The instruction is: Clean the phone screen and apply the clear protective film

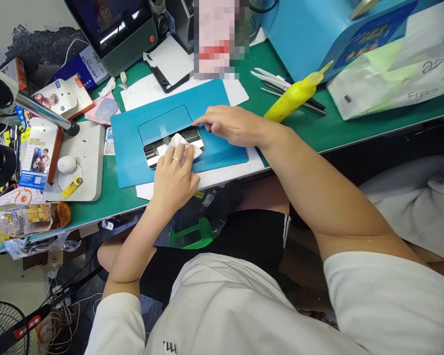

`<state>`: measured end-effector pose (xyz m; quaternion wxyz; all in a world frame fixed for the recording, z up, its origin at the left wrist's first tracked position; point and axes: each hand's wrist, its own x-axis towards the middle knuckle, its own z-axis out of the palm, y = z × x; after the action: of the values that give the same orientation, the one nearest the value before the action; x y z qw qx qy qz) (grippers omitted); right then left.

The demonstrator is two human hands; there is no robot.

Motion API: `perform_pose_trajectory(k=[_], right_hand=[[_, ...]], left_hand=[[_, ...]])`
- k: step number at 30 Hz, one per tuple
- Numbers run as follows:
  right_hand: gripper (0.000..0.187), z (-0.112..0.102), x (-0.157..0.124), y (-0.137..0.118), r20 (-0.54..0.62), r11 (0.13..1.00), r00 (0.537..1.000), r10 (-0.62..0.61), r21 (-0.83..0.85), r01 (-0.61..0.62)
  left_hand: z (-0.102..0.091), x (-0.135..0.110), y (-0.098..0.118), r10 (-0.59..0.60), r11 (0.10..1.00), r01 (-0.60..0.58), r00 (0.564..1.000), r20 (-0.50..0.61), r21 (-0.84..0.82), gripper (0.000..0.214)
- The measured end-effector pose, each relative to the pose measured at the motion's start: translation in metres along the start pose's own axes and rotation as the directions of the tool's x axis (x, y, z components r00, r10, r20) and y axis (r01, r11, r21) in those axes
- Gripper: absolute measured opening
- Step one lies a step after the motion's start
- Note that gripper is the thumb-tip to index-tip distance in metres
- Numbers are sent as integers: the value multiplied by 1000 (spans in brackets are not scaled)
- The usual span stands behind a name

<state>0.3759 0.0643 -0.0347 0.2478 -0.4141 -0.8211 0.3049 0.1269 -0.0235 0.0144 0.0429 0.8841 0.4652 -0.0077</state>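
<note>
On the blue mat (222, 103) lies a phone (152, 161) with a dark, shiny face that mirrors its surroundings. A clear, dark-edged sheet, like a screen protector (155, 121), lies along the phone's far side. My left hand (175, 172) presses a white tissue (178, 140) onto the phone's face, fingers bent over it. The tissue covers part of the phone. My right hand (233, 123) is at the right end, its index finger stretched out and touching near the corner where sheet and phone meet. Its other fingers are partly hidden.
Right of the mat lie a yellow squeeze bottle (296, 97), thin tools (270, 78) and a tissue pack (392, 86). A black phone (165, 81) and a screen device (122, 39) stand behind. Leftward are boxes (39, 153), a pale board (92, 167) and a drink bottle (29, 219).
</note>
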Motion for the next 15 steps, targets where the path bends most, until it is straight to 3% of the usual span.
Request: perform_pose_trajectory(k=[4,11,15], right_hand=[[114,-2,0,-1,21,1000,1000,-10,-6,10],[114,-4,2,-4,8,999,999,-36,-16,37],[109,-4,2,-3,4,999,999,-40,-28,41]], left_hand=[[-4,17,7,-30,999,29,999,32,17,62],[-8,1,-5,-18,1000,17,999,43,15,63],[-11,13,0,-47,998,43,996,82,51,65]])
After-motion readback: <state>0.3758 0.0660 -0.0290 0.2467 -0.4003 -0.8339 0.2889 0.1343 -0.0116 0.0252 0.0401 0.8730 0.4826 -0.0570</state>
